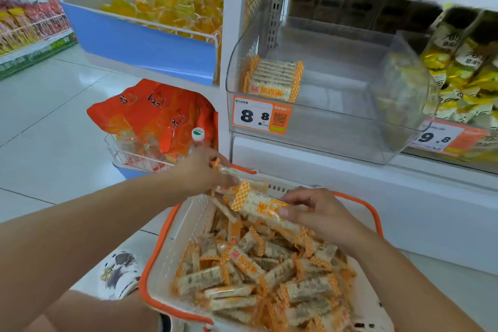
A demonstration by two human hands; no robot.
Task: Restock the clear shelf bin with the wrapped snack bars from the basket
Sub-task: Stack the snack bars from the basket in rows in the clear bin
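Orange-rimmed basket: sits low in front of the shelf, heaped with wrapped snack bars, so both arms reach in easily.
Right hand: fingers and thumb pinched around a small bundle of bars above the pile, looks like it's squaring them up into a neat stack.
Left hand: curled around another bar at the basket's far edge, probably feeding it into that bundle.
Clear shelf bin: mostly bare, just one tidy row of bars in the front-left corner behind the 8.8 price tag.
Guess: next batch goes beside that row, so stacking first makes sense.
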